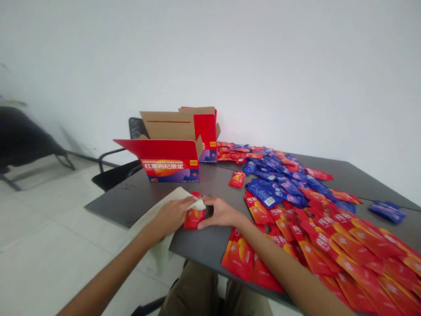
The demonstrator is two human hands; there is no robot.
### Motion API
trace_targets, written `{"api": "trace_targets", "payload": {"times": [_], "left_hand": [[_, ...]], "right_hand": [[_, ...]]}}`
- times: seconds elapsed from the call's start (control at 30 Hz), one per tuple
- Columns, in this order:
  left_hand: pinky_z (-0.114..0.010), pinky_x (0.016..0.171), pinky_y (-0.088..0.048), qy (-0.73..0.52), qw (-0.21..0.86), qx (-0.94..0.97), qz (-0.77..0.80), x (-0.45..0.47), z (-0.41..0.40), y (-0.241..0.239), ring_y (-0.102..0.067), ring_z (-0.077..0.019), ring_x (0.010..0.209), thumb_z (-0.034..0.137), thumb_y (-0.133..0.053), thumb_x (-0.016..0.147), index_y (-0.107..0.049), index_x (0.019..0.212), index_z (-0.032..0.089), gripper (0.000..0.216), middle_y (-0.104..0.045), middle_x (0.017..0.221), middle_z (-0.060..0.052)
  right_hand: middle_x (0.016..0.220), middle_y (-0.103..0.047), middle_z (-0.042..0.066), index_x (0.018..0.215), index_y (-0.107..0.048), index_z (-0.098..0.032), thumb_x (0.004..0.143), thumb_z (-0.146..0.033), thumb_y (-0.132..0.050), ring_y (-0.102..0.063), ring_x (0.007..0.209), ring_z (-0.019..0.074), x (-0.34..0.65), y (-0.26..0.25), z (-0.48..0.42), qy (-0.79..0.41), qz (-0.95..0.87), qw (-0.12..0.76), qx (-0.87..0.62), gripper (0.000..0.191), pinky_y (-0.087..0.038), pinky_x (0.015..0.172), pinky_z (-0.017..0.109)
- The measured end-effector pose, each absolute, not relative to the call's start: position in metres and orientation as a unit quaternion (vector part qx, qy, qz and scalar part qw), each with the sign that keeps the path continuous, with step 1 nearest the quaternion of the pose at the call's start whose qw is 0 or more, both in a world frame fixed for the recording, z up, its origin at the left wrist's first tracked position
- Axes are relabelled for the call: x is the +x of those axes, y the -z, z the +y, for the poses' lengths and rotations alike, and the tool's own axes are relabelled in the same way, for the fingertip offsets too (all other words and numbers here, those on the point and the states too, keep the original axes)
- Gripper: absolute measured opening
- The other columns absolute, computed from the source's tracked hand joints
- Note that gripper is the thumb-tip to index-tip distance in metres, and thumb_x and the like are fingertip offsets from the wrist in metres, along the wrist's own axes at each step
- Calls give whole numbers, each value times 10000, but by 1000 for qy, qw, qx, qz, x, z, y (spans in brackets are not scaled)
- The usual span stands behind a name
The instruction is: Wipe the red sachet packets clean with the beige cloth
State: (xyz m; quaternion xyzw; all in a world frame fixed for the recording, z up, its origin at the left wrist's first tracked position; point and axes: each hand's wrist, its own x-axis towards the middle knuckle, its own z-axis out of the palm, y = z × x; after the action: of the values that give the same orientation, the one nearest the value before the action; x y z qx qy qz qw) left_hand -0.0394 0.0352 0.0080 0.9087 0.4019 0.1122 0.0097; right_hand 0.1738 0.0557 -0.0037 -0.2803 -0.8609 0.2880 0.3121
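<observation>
My left hand (173, 215) grips a pale cloth (179, 193), which hangs over the front edge of the table, and presses it against a small red pouch (194, 218). That pouch lies on the dark table top. Curled around the pouch's right side, my right hand (221, 212) has its thumb at the lower edge and its fingers near the top. Cloth and fingers hide part of the pouch. Close to my right forearm lie many red pouches (329, 237) with orange pictures, spread in overlapping rows.
An open red and blue carton (171, 169) stands behind my hands, with a second carton (207, 131) behind it. Blue pouches (276, 175) are heaped with red ones to the right. A single red pouch (237, 179) lies apart. A black chair (118, 173) stands at the left.
</observation>
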Motion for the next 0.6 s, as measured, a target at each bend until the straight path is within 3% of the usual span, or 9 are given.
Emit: {"api": "trace_targets", "payload": {"times": [0.1, 0.23, 0.33, 0.47, 0.6], "left_hand": [[-373, 1028, -434, -105, 4, 900, 423, -37, 38, -9, -566, -219, 1193, 45, -365, 825, -501, 1318, 120, 517, -562, 1335, -139], [-321, 1104, -344, -118, 22, 931, 344, -37, 30, -8, -464, -177, 1296, 25, -393, 790, -493, 1334, 147, 567, -516, 1392, -89], [-335, 1059, -398, -152, 39, 895, 418, -51, 33, -11, -551, -191, 1207, 67, -363, 832, -509, 1324, 152, 520, -566, 1340, -93], [-350, 1028, -421, -222, 49, 832, 506, -80, 41, -12, -580, -205, 1167, 169, -329, 894, -521, 1318, 180, 465, -617, 1279, -71], [-349, 982, -446, -249, 37, 793, 555, -94, 32, -3, -606, -225, 1124, 221, -344, 911, -545, 1287, 184, 428, -648, 1228, -73]], "right_hand": [[1255, -638, 39, 1199, -629, -246, 610, -452, -800, -585, 1149, 238, 174, 1, 55, -301, -860, 312, -268, 647, -358, 1067, 372], [1316, -597, 58, 1238, -604, -254, 577, -468, -813, -523, 1244, 267, 174, 1, 55, -297, -864, 294, -281, 725, -299, 1113, 422], [1342, -574, 81, 1278, -570, -250, 587, -488, -802, -489, 1283, 270, 174, 1, 54, -294, -862, 289, -295, 767, -257, 1137, 447], [1463, -423, 118, 1352, -490, -218, 583, -551, -779, -348, 1383, 305, 179, -5, 54, -326, -846, 221, -359, 887, -151, 1169, 501], [1515, -320, 129, 1420, -387, -172, 713, -608, -650, -325, 1398, 282, 177, -13, 54, -381, -790, 199, -438, 871, -220, 1168, 448]]}}
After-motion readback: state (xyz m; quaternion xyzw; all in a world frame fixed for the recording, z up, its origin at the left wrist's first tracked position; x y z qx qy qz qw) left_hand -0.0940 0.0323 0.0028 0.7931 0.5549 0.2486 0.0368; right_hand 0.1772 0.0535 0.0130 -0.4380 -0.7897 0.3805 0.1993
